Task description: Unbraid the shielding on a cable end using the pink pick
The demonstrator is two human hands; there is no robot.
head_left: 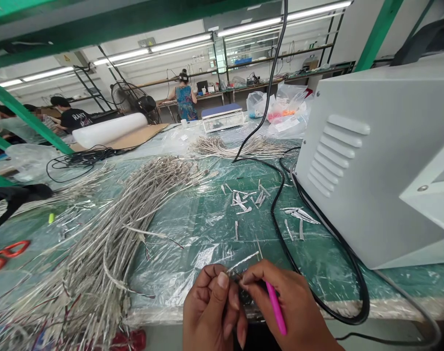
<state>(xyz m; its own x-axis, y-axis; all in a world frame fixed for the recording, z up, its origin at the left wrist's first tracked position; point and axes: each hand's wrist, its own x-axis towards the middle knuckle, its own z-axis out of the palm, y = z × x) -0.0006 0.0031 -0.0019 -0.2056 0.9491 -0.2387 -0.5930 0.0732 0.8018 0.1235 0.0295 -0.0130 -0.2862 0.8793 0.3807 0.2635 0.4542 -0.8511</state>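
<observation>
A thin silvery strand point(243, 262) pinched over the near edge of the worktable point(203, 224).
It looks slim, shiny and slightly crinkled, its long axis slanting from the left fingertips up and away from the person, its free end pointing to the right and toward the far side; the left hand point(211, 304) grasps the near end between thumb and bent fingers, while the right hand point(291, 302) has a pink handle point(276, 308) tucked in its grip, fingertips bunched close by, though I can't tell what they pinch; beyond lie pale scraps point(240, 202), a big bundle of cables point(134, 209) to the left, and a black cord point(272, 209) beside a grey machine point(390, 146) to the right.
</observation>
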